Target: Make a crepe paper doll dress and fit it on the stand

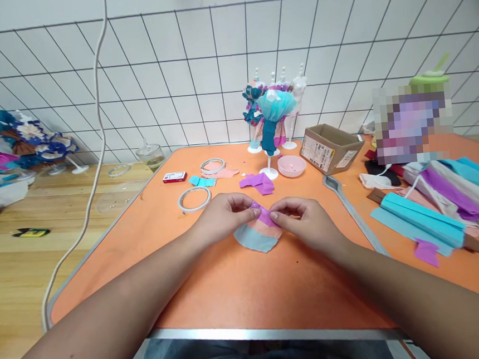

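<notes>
My left hand and my right hand meet over the middle of the orange table. Both pinch the top of a small layered crepe-paper piece, which has purple, pink and light blue bands and lies on the table. My fingers are closed on its purple upper edge. A tape ring lies just left of my left hand. Purple paper scraps lie just beyond my hands.
Small mannequin stands dressed in crepe paper stand at the back, beside a pink bowl and a cardboard box. Folded blue, purple and pink paper lies at right. A white cable hangs at left over a wooden table.
</notes>
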A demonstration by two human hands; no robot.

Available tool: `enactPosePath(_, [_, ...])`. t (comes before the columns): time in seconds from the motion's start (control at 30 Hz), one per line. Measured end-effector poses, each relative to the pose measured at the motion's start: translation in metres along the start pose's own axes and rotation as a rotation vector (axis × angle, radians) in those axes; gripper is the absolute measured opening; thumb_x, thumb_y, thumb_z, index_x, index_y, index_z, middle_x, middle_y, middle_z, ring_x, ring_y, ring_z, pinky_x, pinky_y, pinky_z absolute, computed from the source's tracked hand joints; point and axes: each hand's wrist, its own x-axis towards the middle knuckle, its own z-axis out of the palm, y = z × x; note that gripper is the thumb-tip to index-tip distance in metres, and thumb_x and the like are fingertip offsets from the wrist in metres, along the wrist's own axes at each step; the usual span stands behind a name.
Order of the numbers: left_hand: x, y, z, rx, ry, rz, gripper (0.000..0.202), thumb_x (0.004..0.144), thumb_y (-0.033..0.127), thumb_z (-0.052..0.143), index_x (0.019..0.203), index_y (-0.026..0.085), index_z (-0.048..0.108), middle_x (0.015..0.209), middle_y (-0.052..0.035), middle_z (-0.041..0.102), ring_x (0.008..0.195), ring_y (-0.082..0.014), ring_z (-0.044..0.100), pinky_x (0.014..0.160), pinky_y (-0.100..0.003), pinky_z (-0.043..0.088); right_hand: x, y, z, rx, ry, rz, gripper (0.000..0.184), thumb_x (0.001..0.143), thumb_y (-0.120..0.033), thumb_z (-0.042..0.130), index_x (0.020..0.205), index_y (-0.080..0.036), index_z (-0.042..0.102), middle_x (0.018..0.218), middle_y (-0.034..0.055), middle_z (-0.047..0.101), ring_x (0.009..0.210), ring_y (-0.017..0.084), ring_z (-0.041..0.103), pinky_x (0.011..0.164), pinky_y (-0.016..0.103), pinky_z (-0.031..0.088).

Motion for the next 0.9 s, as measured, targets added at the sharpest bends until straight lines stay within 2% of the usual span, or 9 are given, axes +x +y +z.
enactPosePath(0.17, [-0.001,0.000,0.002,0.070,0.009,0.001,0.027,0.075,0.041,0.064,0.084,0.016,0.068,0.083,-0.0047,0.071,0.075,-0.0167,0.064,0.067,-0.027,0.050,-0.001,-0.001,0.001,0.014,-0.006,-0.004,0.013,0.074,-0.028,0.064,0.081,-0.018,0.069,0.082,0.0035,0.070,0.078,0.018,0.064,0.073,0.031,0.050])
enactPosePath(0.43, [-0.004,0.004,0.005,0.174,0.059,0.026,0.028,0.077,0.042,0.061,0.086,0.017,0.069,0.081,-0.0039,0.070,0.074,-0.0169,0.063,0.065,-0.027,0.049,-0.003,-0.004,0.000,0.062,-0.033,-0.014,0.019,0.078,-0.034,0.061,0.080,-0.018,0.070,0.080,0.0037,0.071,0.077,0.018,0.063,0.070,0.030,0.050])
enactPosePath(0.57, [-0.005,0.006,0.007,0.181,0.068,0.019,0.027,0.076,0.041,0.061,0.084,0.017,0.069,0.082,-0.0045,0.071,0.076,-0.0175,0.064,0.066,-0.027,0.050,-0.002,-0.002,0.001,0.051,-0.012,0.003,0.015,0.074,-0.032,0.067,0.079,-0.019,0.071,0.081,0.0043,0.072,0.076,0.018,0.064,0.071,0.031,0.050])
enactPosePath(0.7, [-0.005,0.007,0.009,0.176,0.078,0.028,0.025,0.076,0.040,0.061,0.082,0.017,0.069,0.081,-0.0041,0.071,0.075,-0.0171,0.064,0.066,-0.027,0.050,0.000,0.001,0.002,0.089,-0.009,-0.035,0.016,0.074,-0.033,0.067,0.079,-0.018,0.070,0.080,0.0039,0.071,0.076,0.017,0.064,0.072,0.031,0.050])
enactPosePath(0.9, [-0.005,0.007,0.012,0.154,0.105,0.047,0.022,0.076,0.037,0.062,0.081,0.017,0.069,0.082,-0.0038,0.071,0.077,-0.0172,0.065,0.069,-0.027,0.050,0.000,0.004,0.004,0.131,0.030,-0.006,0.018,0.074,-0.034,0.068,0.080,-0.017,0.067,0.078,0.0037,0.069,0.072,0.015,0.063,0.069,0.029,0.051])
